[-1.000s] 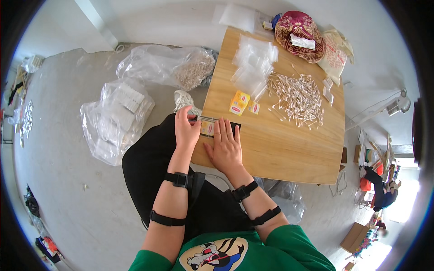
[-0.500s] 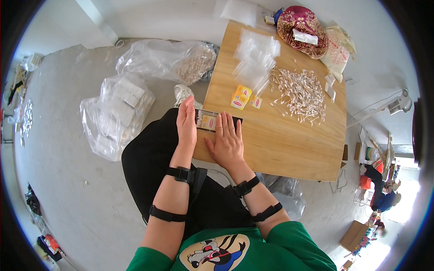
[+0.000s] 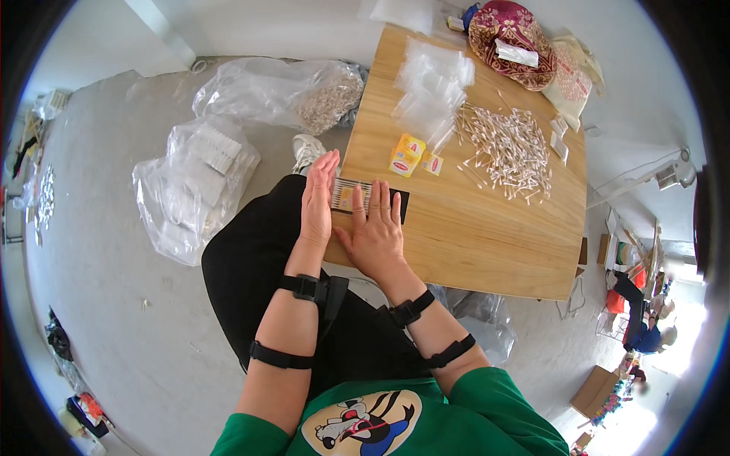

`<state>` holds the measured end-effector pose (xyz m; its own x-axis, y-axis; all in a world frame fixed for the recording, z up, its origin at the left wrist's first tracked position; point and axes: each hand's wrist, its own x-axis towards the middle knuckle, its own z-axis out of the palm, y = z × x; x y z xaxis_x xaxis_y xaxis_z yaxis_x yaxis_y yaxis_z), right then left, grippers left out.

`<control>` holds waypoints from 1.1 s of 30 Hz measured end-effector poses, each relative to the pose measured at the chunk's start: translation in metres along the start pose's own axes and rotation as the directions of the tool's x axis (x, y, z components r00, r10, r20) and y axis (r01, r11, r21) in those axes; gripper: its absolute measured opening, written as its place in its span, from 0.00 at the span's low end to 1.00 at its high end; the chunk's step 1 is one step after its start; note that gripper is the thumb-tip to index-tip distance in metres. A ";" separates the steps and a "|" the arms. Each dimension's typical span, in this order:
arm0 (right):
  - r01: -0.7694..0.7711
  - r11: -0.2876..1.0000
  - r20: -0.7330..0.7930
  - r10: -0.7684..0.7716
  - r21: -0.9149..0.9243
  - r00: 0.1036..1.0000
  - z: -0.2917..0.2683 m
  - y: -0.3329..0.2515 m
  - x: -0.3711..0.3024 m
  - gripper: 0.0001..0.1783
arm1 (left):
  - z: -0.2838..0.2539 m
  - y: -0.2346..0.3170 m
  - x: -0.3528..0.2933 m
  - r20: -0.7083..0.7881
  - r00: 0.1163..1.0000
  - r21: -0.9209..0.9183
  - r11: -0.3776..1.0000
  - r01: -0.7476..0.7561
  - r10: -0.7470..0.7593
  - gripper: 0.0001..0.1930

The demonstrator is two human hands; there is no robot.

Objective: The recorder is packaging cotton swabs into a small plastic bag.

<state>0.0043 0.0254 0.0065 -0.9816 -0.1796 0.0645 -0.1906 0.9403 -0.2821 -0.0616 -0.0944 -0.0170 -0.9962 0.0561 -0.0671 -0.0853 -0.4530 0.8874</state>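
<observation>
A flat pack of cotton swabs [image 3: 341, 195] with a yellow label card [image 3: 346, 200] lies at the table's near left edge. My left hand [image 3: 316, 201] stands on its side along the pack's left end, fingers straight. Flat over the pack's right part rests my right hand [image 3: 375, 232], its fingers spread and the index finger over the label card. A black flat piece [image 3: 404, 207] shows beyond the right fingertips; how it joins the pack is hidden under the hand.
On the wooden table [image 3: 487, 251] are a heap of loose cotton swabs [image 3: 506, 152], clear plastic bags [image 3: 433, 76], yellow label cards [image 3: 407, 154] and a patterned red cushion-like bundle [image 3: 511, 38]. Big clear sacks [image 3: 194, 190] stand on the floor to the left.
My right hand has shifted slightly left over the pack, and its index finger has spread away from the others onto the label card. My left hand stays at the pack's left end.
</observation>
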 end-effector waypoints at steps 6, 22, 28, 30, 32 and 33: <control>-0.030 0.999 -0.014 0.030 0.016 0.999 0.001 0.003 0.001 0.48 | 0.000 -0.002 -0.001 -0.016 1.000 -0.006 1.000 -0.015 0.015 0.32; -0.073 0.997 0.032 0.074 -0.024 0.997 0.001 -0.002 0.001 0.47 | 0.004 -0.001 -0.006 0.127 0.991 0.145 0.988 -0.061 0.043 0.35; -0.072 0.996 0.011 0.073 -0.060 0.997 0.006 0.005 0.003 0.44 | 0.003 -0.018 0.002 0.126 0.984 0.331 0.929 -0.163 0.128 0.29; -0.030 0.998 -0.072 0.026 -0.049 0.997 0.006 0.007 0.004 0.43 | 0.000 -0.020 0.003 0.157 0.976 0.459 0.864 -0.208 0.152 0.29; -0.043 0.998 -0.101 0.038 -0.044 0.994 0.003 0.009 0.005 0.42 | 0.004 -0.023 0.006 0.201 0.962 0.484 0.836 -0.260 0.183 0.30; -0.037 0.999 -0.104 0.034 -0.028 0.994 0.003 0.008 0.005 0.41 | 0.006 -0.021 0.006 0.201 0.963 0.502 0.825 -0.258 0.179 0.30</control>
<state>-0.0026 0.0314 0.0021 -0.9812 -0.1161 0.1541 -0.1534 0.9540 -0.2578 -0.0657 -0.0795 -0.0332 -0.9708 0.1518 0.1855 0.1962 0.0584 0.9788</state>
